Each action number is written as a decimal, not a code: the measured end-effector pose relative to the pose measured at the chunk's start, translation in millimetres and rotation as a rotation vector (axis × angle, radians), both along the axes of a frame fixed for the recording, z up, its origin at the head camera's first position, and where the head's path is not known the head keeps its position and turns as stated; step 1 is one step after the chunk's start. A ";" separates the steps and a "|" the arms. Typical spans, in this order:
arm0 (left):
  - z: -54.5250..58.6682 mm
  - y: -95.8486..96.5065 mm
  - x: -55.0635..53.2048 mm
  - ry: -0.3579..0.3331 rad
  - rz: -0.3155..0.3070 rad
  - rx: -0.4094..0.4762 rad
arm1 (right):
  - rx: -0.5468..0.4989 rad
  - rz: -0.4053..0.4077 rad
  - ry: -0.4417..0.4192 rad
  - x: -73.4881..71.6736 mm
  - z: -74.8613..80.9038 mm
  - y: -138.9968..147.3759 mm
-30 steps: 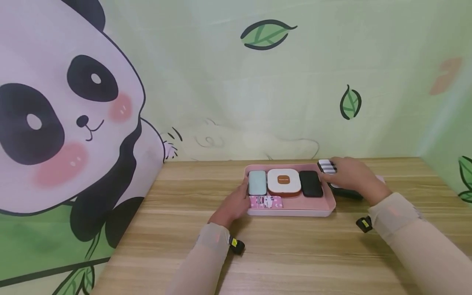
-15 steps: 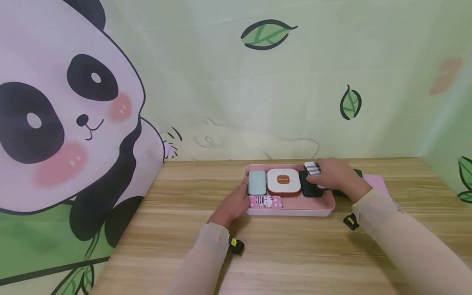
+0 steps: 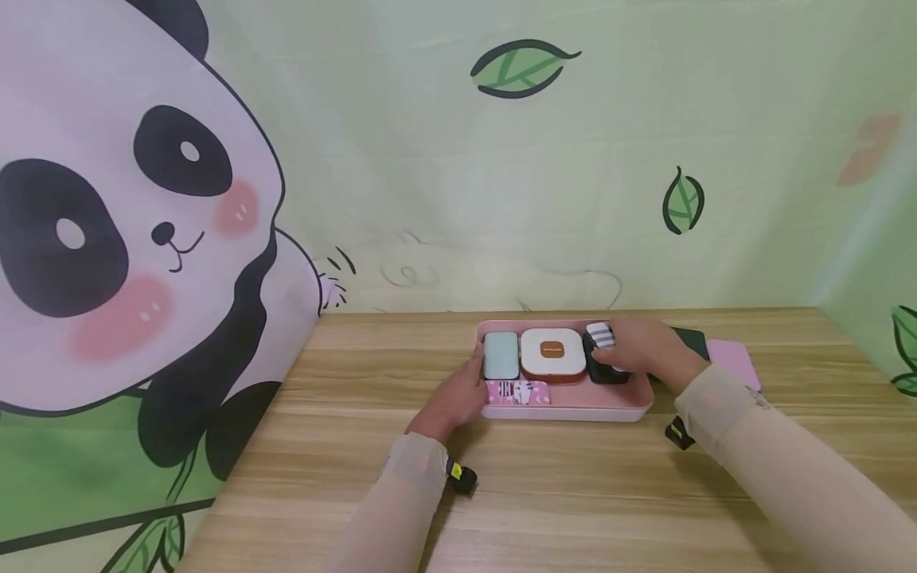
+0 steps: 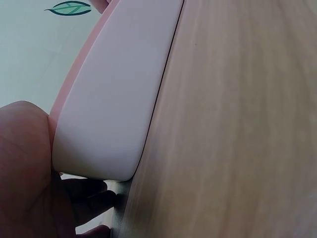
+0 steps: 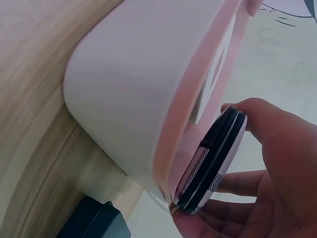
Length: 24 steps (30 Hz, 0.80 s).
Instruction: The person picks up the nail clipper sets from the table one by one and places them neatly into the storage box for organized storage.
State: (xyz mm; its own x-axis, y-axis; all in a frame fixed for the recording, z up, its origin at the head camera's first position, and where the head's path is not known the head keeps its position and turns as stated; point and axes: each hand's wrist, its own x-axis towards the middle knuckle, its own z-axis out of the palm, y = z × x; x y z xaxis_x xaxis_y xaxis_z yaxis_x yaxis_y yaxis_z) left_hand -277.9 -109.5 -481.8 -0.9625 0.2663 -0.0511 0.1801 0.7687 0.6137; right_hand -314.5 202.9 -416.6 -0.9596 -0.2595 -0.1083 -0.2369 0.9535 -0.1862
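Pinching a tilted striped case [image 3: 600, 336], our right hand [image 3: 642, 348] holds it above the black case [image 3: 605, 376], towards the pink tray's [image 3: 591, 396] back right corner. Well apart, our left hand [image 3: 457, 398] touches the tray's left end; whether it grips, we cannot tell. We see the tray near the desk's [image 3: 559, 493] back edge.

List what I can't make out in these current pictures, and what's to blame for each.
- Head view: much of the striped case, covered by the right hand.
- Head view: lettering on the label of the white box, too small.
- Left wrist view: inside the tray, blocked by its side.
- Right wrist view: the dark box, cut off by the bottom edge.
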 end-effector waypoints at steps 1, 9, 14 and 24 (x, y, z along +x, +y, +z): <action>0.6 -0.2 0.3 0.005 -0.004 -0.005 | 0.007 0.004 0.001 0.0 0.6 -1.0; -0.6 -0.7 0.3 0.002 0.002 -0.001 | 0.038 0.008 -0.018 -8.7 -5.3 -5.0; 0.9 -0.1 0.4 -0.010 0.002 0.007 | 0.041 0.019 -0.012 -9.6 -7.5 -6.0; 1.3 -0.2 -0.6 -0.019 0.017 -0.006 | 0.071 -0.023 -0.080 -13.5 -9.0 -14.2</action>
State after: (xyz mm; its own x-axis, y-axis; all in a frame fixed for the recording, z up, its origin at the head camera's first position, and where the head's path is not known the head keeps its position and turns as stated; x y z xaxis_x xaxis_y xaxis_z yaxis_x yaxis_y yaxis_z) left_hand -278.5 -109.7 -480.6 -0.9657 0.2499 -0.0707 0.1558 0.7754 0.6119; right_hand -328.1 188.7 -425.6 -0.9528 -0.2260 -0.2026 -0.2013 0.9701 -0.1353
